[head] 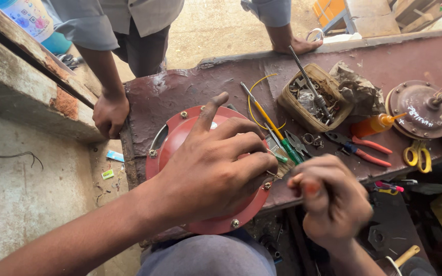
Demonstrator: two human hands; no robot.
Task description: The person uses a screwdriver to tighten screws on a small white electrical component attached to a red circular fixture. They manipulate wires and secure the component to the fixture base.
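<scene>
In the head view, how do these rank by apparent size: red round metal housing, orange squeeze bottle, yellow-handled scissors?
1. Red round metal housing, though nearest the camera.
2. Orange squeeze bottle and yellow-handled scissors: look alike, unranked.
</scene>
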